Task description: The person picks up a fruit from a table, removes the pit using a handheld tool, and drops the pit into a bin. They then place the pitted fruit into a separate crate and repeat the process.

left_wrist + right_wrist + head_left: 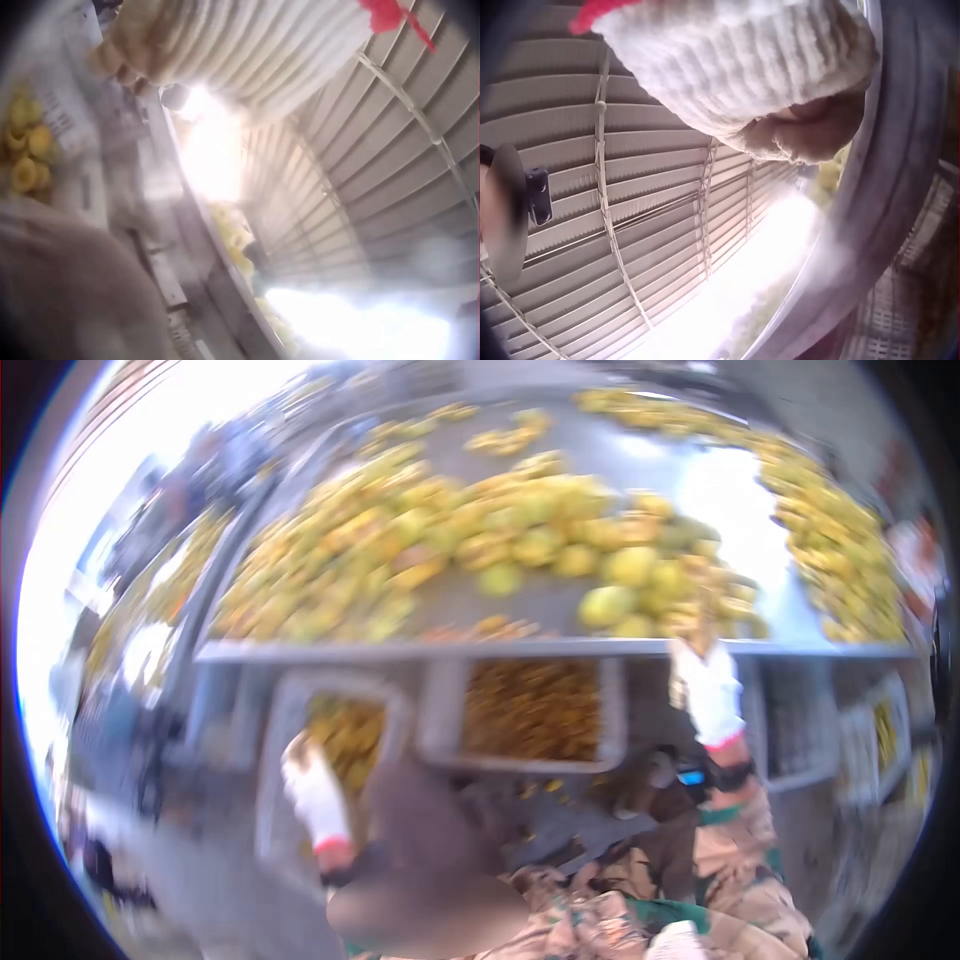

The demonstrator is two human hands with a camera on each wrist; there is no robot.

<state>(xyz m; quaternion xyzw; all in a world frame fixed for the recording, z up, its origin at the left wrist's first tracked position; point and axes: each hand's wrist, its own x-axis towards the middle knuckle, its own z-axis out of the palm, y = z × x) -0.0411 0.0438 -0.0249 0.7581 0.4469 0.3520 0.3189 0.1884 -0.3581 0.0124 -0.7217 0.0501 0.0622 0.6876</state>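
My left hand (315, 790), in a white knitted glove with a red cuff edge, hangs low beside a white crate (265, 800) that holds yellow fruit pieces (360, 745). In the left wrist view, its bare fingertips (124, 73) are loosely bent, with nothing visible between them. My right hand (708, 685), gloved alike, reaches over the front edge of a metal table (450, 650). Its fingers overlap the near side of a heap of yellow-green round fruit (640, 565). The right wrist view shows those fingers (814, 133) curled; what lies inside them is hidden.
Under the table edge stands a second white crate (440, 740) filled with brownish-orange pieces (535, 710). More fruit (830, 550) lines the table's right side. Small yellow bits (553, 786) lie on the floor. Another crate (870, 750) is at the right.
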